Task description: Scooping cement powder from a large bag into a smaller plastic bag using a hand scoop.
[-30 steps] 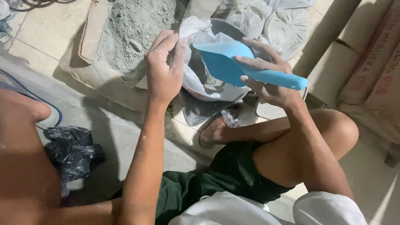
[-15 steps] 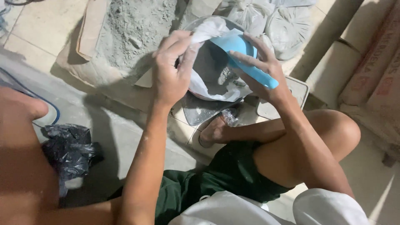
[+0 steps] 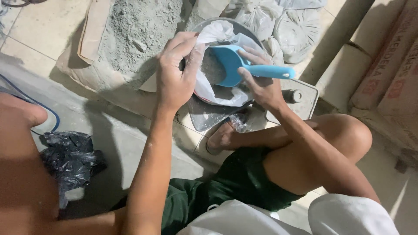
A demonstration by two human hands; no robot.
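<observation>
The person sits on the floor with a metal bowl [image 3: 257,39] in front of the knees, and everything turns on that bowl. Inside it stands a white plastic bag [image 3: 217,89], its mouth held up and open by the left hand [image 3: 174,74], whose fingers are pinched tight on the bag's rim. The right hand [image 3: 261,85] is clamped around the handle of a blue scoop [image 3: 233,65], whose cup sits tilted in the bag's mouth with grey powder [image 3: 211,67] in it. Left of the bowl lies a torn sack of the same grey powder [image 3: 139,30]; behind the bowl sit filled white bags [image 3: 296,26]. The step in hand looks like emptying the scoop into the bag. The next move calls for tipping the cup further while the left hand keeps the mouth wide.
</observation>
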